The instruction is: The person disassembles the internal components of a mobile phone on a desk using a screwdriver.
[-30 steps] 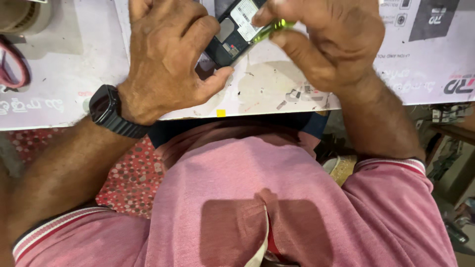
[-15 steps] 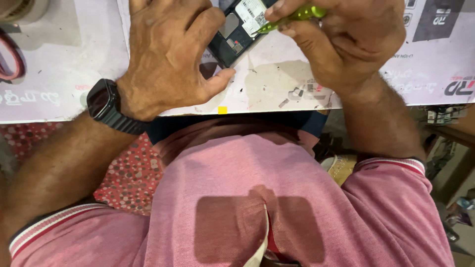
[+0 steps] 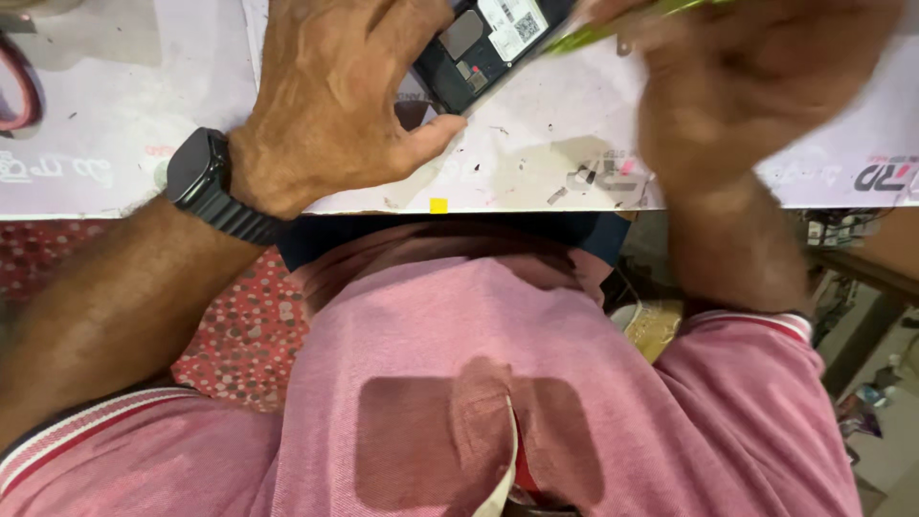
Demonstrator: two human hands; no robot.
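Head view shows the left hand arched over the white surface, fingers clamped on an opened phone. Right hand, blurred, pinches a green tool touching the phone's edge.

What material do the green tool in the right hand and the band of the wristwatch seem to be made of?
The green tool looks like glossy plastic: its bright, even yellow-green colour suggests so, though blur hides detail. The watch band looks like dark matte metal or hard plastic links: it shows ribbed segments, but which of the two I cannot tell.

Opened dark phone – tilted, green tool touching.
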